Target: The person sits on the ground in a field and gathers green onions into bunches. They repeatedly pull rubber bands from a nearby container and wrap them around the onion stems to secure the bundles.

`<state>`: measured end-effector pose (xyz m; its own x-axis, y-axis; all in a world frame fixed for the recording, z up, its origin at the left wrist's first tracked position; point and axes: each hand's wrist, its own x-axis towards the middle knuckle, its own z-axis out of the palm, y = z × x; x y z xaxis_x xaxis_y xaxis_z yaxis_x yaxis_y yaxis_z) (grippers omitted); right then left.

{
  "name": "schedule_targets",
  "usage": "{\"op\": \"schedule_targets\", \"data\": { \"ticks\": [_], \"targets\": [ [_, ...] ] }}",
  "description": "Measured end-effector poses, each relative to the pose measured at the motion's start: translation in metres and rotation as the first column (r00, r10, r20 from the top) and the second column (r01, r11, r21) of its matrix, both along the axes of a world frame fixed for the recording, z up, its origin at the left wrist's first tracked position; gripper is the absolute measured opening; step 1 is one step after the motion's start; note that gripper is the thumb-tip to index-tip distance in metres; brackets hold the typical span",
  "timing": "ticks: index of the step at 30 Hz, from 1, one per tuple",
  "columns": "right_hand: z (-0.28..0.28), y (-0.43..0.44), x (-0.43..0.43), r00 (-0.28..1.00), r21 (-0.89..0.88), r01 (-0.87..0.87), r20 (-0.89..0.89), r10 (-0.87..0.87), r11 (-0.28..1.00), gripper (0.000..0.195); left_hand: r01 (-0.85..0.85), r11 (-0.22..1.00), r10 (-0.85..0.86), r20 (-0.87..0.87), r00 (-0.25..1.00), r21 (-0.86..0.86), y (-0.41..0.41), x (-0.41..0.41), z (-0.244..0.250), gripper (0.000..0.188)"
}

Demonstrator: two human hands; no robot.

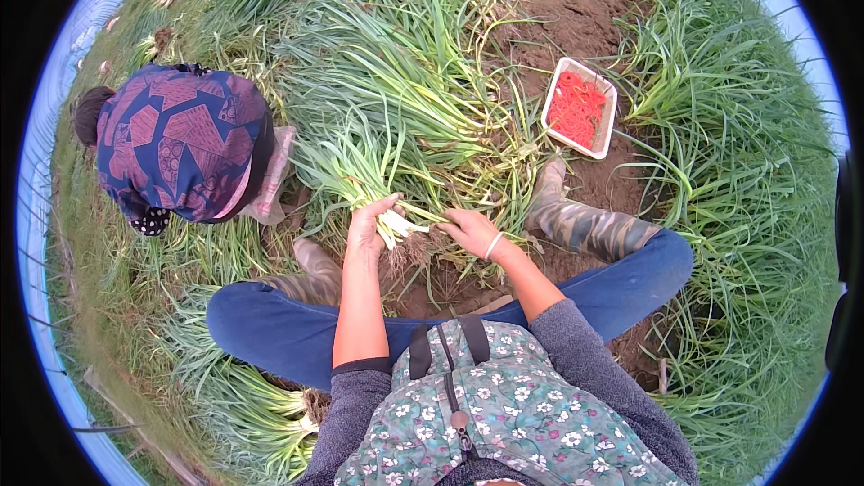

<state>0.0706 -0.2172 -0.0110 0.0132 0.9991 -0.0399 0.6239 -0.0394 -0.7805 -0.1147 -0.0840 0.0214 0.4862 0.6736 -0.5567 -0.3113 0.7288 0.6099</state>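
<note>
My left hand (368, 226) is closed around a bunch of green leafy stalks with white stems (393, 224), which look like garlic greens or leeks; their roots hang at the lower right. To its right, my right hand (469, 231) pinches a thin green stalk (425, 214) between thumb and fingers, with its end close to the bunch. A pale band circles the right wrist. Beyond both hands lies a large heap of the same long-leaved plants (398, 61).
A white plastic basket (545, 98) of red bands (577, 108) stands on bare soil at the right. A person in a patterned head covering (179, 142) is close at the left. Tied-looking bunches (270, 412) lie lower left; uncut plants (736, 148) grow along the right.
</note>
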Motion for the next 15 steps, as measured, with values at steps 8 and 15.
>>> {"op": "schedule_targets", "data": {
  "ticks": [8,15],
  "targets": [
    [0.116,-0.017,0.117,-0.32,-0.341,0.872,-0.94,-0.12,0.35,0.025,0.065,0.989,-0.012,0.354,0.935,-0.136,0.007,-0.003,-0.038,0.047],
    [0.154,0.059,0.038,0.825,0.179,0.496,-0.402,-0.397,0.85,0.026,0.152,0.982,-0.102,0.368,0.924,-0.111,-0.011,0.013,-0.039,0.04]
  ]
}}
